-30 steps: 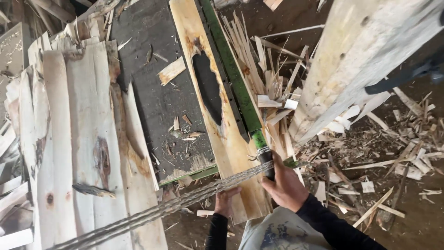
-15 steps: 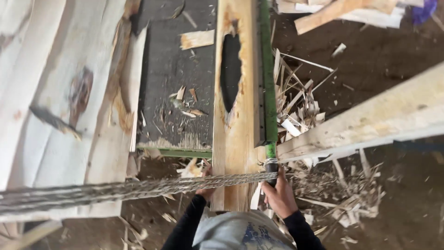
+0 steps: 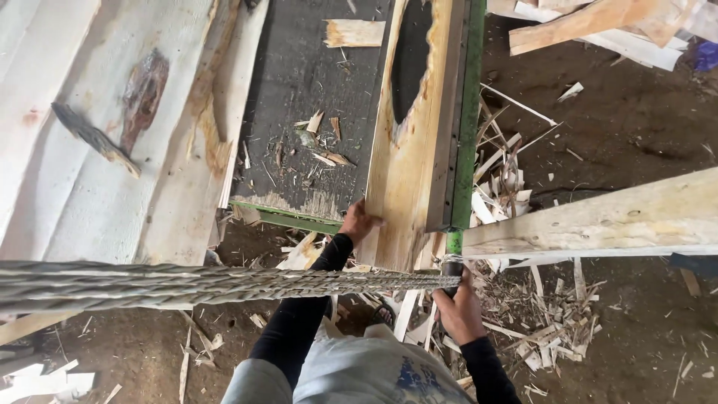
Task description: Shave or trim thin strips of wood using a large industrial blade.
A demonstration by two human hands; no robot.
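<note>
A pale wooden board [image 3: 407, 172] with a long dark hole lies lengthwise along the green rail [image 3: 470, 112] of a dark table [image 3: 314, 82]. My left hand [image 3: 360, 221] grips the board's near left edge. My right hand [image 3: 458, 308] is closed around the green handle [image 3: 453, 243] at the rail's near end. A thick twisted rope [image 3: 224, 281] runs in from the left and is tied at that handle, just above my right hand. Both my sleeves are black.
Wide pale slabs [image 3: 97, 127] with bark and knots lie left of the table. A light wooden beam [image 3: 598, 221] juts in from the right, and more planks [image 3: 598, 22] lie at the top right. Splinters and offcuts [image 3: 523, 314] litter the dirt floor.
My left hand has moved up from below the board's end onto its left edge. The right hand stays on the green handle. The view has closed in a little on the table.
</note>
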